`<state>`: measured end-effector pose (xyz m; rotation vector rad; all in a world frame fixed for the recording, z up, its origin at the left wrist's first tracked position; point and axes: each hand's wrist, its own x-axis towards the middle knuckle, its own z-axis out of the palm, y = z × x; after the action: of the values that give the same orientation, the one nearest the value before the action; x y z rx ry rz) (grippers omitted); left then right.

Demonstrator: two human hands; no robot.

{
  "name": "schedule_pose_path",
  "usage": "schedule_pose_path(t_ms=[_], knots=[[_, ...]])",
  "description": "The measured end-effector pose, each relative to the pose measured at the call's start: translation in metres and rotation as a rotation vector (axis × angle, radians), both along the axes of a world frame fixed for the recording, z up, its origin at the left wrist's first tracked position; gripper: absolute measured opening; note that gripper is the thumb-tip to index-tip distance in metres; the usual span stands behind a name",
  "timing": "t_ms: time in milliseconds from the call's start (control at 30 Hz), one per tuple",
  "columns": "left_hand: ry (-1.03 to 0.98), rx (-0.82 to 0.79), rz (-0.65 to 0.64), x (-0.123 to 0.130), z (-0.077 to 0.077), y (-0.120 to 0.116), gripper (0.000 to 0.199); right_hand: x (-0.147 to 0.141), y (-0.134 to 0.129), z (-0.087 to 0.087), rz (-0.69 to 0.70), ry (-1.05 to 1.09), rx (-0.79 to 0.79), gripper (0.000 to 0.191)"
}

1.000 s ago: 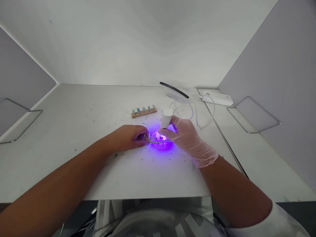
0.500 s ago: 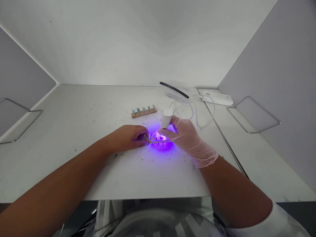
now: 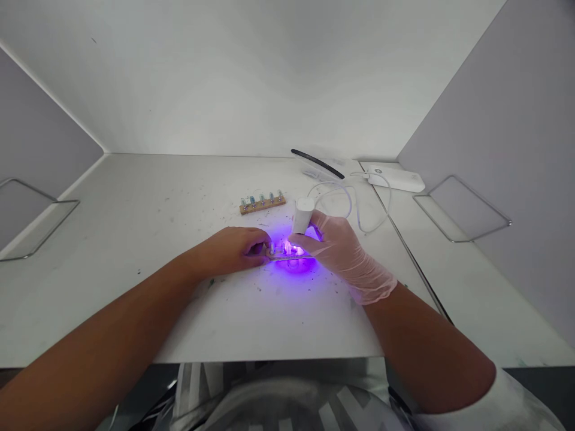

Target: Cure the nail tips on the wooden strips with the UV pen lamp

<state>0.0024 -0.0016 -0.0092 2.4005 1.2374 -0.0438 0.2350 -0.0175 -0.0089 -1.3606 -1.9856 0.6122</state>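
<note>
My bare left hand (image 3: 238, 249) grips the left end of a small rack (image 3: 277, 258) of little pieces on the table. In my right hand (image 3: 335, 242), which wears a thin pinkish see-through glove, is a white UV lamp (image 3: 303, 215). The lamp is held upright just above the rack's right part and casts bright violet light over it. Glare and my right fingers hide some of the pieces there. Behind the lit one stands a second wooden rack (image 3: 263, 206), carrying a row of clear and bluish nail-tip-like pieces, touched by neither hand.
A white cable (image 3: 350, 206) loops from the lamp's side toward a white power bank (image 3: 395, 178) at the back right. A black curved strip (image 3: 317, 163) lies near the back wall. Wire frames (image 3: 462, 209) stand at both sides. Dark specks dot the white table (image 3: 188, 185).
</note>
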Motion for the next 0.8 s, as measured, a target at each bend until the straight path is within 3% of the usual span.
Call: schedule_pose_path(t_ms=[800], knots=[[0.018,0.009,-0.003,-0.0001,0.0002,-0.0006,0.024,0.0007,0.0011,-0.0029,0.008,0.005,0.006,0.031]])
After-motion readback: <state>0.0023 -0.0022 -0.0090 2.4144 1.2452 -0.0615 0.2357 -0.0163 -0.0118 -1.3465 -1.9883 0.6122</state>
